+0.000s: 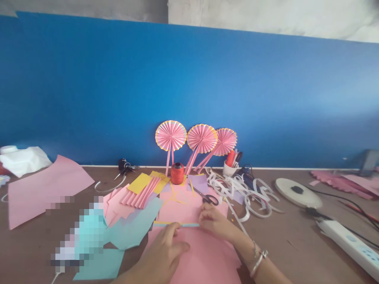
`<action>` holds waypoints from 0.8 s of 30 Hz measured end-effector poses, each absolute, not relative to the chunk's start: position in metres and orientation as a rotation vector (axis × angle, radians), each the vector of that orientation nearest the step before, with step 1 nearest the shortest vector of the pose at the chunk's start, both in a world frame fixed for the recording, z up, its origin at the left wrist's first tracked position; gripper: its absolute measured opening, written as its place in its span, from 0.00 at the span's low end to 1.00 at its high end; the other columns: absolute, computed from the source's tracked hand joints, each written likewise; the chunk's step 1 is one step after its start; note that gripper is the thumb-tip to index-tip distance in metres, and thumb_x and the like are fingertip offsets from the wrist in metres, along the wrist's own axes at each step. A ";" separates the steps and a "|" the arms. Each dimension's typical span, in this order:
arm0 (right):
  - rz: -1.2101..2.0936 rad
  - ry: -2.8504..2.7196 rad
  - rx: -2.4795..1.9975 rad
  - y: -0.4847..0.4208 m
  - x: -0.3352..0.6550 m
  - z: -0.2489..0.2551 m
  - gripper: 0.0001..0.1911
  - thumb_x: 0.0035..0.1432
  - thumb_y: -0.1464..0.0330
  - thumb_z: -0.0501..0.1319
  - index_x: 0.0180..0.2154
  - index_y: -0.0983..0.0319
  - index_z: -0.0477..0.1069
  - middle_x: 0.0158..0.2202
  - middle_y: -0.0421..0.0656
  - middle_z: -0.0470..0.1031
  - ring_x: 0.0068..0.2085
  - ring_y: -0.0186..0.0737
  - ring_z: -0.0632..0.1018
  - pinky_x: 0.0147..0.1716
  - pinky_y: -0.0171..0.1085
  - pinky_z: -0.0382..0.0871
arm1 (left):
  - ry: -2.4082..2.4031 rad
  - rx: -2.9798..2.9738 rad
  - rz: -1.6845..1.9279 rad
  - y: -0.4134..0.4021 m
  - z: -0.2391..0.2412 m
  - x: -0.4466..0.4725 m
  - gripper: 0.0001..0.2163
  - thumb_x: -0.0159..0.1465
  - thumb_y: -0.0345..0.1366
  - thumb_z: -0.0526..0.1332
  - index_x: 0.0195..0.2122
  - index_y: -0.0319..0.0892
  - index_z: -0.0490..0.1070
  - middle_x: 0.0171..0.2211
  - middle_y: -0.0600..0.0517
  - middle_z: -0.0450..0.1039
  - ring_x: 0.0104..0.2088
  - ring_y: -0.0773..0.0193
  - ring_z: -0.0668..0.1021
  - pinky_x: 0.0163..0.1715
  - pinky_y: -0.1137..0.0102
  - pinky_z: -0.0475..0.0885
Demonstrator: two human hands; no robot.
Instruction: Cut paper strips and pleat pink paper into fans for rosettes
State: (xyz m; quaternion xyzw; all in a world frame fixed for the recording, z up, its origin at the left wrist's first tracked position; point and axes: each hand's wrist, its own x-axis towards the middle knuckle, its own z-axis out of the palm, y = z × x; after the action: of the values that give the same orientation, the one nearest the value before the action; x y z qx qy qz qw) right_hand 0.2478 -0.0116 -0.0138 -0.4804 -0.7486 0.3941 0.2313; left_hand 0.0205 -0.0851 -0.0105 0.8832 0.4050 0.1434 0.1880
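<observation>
A sheet of pink paper (201, 256) lies in front of me on the table. Along its far edge runs a narrow folded strip (189, 225), light blue with yellow at its left end. My left hand (166, 250) rests over the left part of that edge, index finger bent on the strip and thumb apart on the sheet. At the right end, my right hand (214, 221) has its fingers closed on the paper's edge. Just beyond it lie dark-handled scissors (211, 199). Another pink sheet (177, 209) lies behind the strip.
Three pleated paper fans (171, 136) lean against the blue panel (89, 86). A red thread spool (177, 174), curled white strips (237, 187), pleated pink paper (143, 193) and blue sheets (133, 227) surround the work. At right are a round lid (286, 189) and a power strip (349, 240).
</observation>
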 end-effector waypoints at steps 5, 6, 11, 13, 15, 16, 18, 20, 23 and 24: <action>1.059 -2.066 -1.342 -0.012 0.248 -0.017 0.06 0.45 0.72 0.56 0.19 0.62 0.68 0.31 0.43 0.66 0.38 0.42 0.68 0.42 0.40 0.61 | 1.139 2.472 0.389 -0.085 -0.011 0.021 0.22 0.57 0.18 0.50 0.47 0.45 0.72 0.53 0.42 0.59 0.51 0.54 0.70 0.49 0.58 0.70; 1.054 -2.069 -1.345 -0.012 0.248 -0.017 0.06 0.45 0.73 0.56 0.19 0.62 0.68 0.31 0.42 0.67 0.38 0.41 0.68 0.42 0.40 0.61 | 1.139 2.471 0.388 -0.085 -0.010 0.021 0.22 0.57 0.18 0.50 0.47 0.45 0.72 0.53 0.42 0.58 0.52 0.54 0.70 0.50 0.58 0.70; 1.047 -2.075 -1.349 -0.014 0.247 -0.016 0.06 0.45 0.74 0.55 0.20 0.62 0.68 0.31 0.42 0.66 0.38 0.41 0.68 0.42 0.40 0.60 | 1.151 2.457 0.387 -0.086 -0.013 0.021 0.22 0.58 0.19 0.50 0.47 0.46 0.72 0.54 0.42 0.58 0.52 0.53 0.69 0.50 0.57 0.69; 1.037 -2.073 -1.347 -0.014 0.247 -0.016 0.06 0.45 0.74 0.55 0.19 0.62 0.67 0.31 0.42 0.66 0.38 0.41 0.68 0.42 0.40 0.60 | 1.152 2.459 0.395 -0.086 -0.015 0.020 0.22 0.58 0.19 0.50 0.47 0.46 0.72 0.54 0.42 0.58 0.52 0.53 0.69 0.50 0.57 0.69; 1.034 -2.071 -1.346 -0.013 0.247 -0.016 0.06 0.45 0.74 0.55 0.19 0.62 0.67 0.32 0.43 0.66 0.38 0.41 0.68 0.41 0.40 0.60 | 1.151 2.465 0.399 -0.085 -0.016 0.020 0.22 0.57 0.19 0.50 0.47 0.46 0.72 0.55 0.43 0.57 0.52 0.53 0.69 0.50 0.57 0.69; 1.035 -2.071 -1.345 -0.013 0.247 -0.016 0.06 0.45 0.74 0.55 0.19 0.62 0.66 0.32 0.43 0.66 0.38 0.41 0.68 0.41 0.40 0.60 | 1.151 2.468 0.401 -0.085 -0.017 0.020 0.22 0.57 0.19 0.50 0.47 0.46 0.72 0.55 0.43 0.57 0.52 0.53 0.69 0.50 0.57 0.69; 1.035 -2.075 -1.347 -0.013 0.247 -0.016 0.06 0.45 0.74 0.55 0.20 0.62 0.67 0.32 0.42 0.66 0.38 0.41 0.68 0.42 0.40 0.60 | 1.148 2.475 0.399 -0.084 -0.017 0.019 0.22 0.57 0.19 0.50 0.47 0.47 0.72 0.56 0.44 0.57 0.52 0.54 0.69 0.50 0.57 0.70; 1.032 -2.081 -1.346 -0.013 0.247 -0.016 0.06 0.45 0.74 0.55 0.20 0.62 0.66 0.32 0.42 0.66 0.38 0.41 0.68 0.42 0.40 0.60 | 1.140 2.483 0.399 -0.083 -0.018 0.019 0.22 0.57 0.19 0.51 0.47 0.47 0.71 0.56 0.44 0.57 0.52 0.54 0.69 0.50 0.57 0.70; 1.030 -2.086 -1.347 -0.014 0.247 -0.015 0.06 0.45 0.74 0.55 0.19 0.62 0.66 0.31 0.42 0.66 0.38 0.41 0.68 0.41 0.40 0.60 | 1.128 2.491 0.428 -0.083 -0.022 0.019 0.22 0.57 0.19 0.51 0.47 0.47 0.72 0.56 0.44 0.57 0.52 0.54 0.68 0.49 0.58 0.70; 1.030 -2.088 -1.345 -0.014 0.247 -0.014 0.06 0.45 0.74 0.55 0.19 0.62 0.66 0.31 0.42 0.66 0.38 0.41 0.68 0.41 0.40 0.60 | 1.129 2.493 0.446 -0.082 -0.023 0.018 0.22 0.56 0.19 0.51 0.47 0.47 0.72 0.56 0.44 0.57 0.52 0.54 0.68 0.49 0.58 0.70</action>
State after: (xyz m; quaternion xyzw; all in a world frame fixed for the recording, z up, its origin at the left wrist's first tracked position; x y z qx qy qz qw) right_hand 0.2472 -0.0138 -0.0145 -0.4875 -0.7567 0.3734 0.2245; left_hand 0.0185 -0.0824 -0.0234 0.8838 0.4003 0.1581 0.1835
